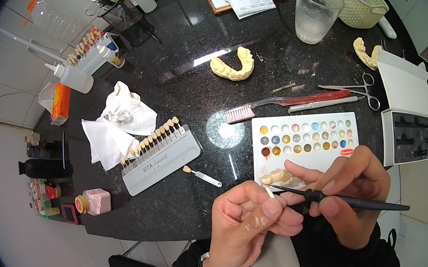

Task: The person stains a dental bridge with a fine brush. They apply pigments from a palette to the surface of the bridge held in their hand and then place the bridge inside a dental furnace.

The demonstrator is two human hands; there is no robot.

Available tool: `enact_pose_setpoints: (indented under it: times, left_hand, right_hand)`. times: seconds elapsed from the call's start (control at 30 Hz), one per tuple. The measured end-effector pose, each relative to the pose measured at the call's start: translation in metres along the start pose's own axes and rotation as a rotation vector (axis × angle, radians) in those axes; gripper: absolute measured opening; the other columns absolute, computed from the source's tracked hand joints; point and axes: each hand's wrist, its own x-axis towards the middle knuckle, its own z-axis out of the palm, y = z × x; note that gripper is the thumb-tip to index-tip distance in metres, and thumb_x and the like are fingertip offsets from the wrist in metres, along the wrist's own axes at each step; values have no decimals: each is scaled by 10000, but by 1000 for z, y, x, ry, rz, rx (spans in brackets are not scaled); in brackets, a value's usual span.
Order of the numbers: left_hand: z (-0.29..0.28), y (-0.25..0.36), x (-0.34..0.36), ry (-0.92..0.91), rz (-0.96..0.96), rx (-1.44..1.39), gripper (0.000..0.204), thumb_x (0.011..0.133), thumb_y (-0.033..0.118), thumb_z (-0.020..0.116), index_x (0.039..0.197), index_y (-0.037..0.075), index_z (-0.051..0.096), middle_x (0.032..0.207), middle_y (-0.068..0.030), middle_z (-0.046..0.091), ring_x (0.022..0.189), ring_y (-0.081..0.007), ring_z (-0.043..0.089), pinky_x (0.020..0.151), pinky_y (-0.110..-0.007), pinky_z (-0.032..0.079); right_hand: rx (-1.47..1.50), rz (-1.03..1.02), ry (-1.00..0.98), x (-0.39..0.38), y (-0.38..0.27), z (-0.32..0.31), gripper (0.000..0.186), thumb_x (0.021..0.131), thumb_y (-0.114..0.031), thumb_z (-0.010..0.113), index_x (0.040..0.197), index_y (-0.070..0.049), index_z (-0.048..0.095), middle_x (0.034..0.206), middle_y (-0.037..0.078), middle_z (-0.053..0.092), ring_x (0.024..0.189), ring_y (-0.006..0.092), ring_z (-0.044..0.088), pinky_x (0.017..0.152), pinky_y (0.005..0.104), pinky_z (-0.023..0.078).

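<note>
Cream dental piece [277,177] and slim black tool [366,203], both held aloft.
Piece: glossy, lumpy row of tooth shapes, lying roughly crosswise; short white peg [270,192] slants down from its left end into the left fingers [271,208]. Tool: pen-like, tapered, gripped in the right fingers [330,205], slanting up leftward; fine tip at the piece's lower edge, contact unclear.

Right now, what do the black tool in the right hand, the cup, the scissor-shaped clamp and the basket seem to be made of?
Black tool: handle likely plastic, satin-looking and evenly dark; coated metal possible.
Cup: glass or clear plastic, see-through and shiny.
Scissor-shaped clamp: probably metal, grey with a shine.
Basket: likely moulded plastic, dull pale green, with a regular open lattice.
</note>
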Motion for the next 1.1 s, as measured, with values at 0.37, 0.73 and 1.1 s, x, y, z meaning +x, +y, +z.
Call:
enact_pose_setpoints:
  times: [0.37,0.73,1.1]
  left_hand:
    - [12,-2,1,160,55,198,367,831,219,594,934,-125,517,667,-163,607,516,-208,617,508,-314,553]
    - [8,-4,1,95,63,119,273,850,171,566,895,-92,510,723,-205,613,603,-229,635,552,-321,563]
    - [1,0,1,-11,18,28,134,868,90,538,821,-33,514,815,-252,621,753,-242,656,631,-310,570]
  right_hand:
    - [17,-14,-9,-1,2,-3,179,760,53,613,879,19,484,764,129,597,863,281,630,968,584,301]
    - [38,-18,-34,-1,5,-6,181,765,63,596,888,23,469,754,124,587,841,258,633,974,582,297]
    - [30,-26,-45,-1,5,-6,192,768,54,601,894,17,461,747,124,594,859,275,629,979,600,270]
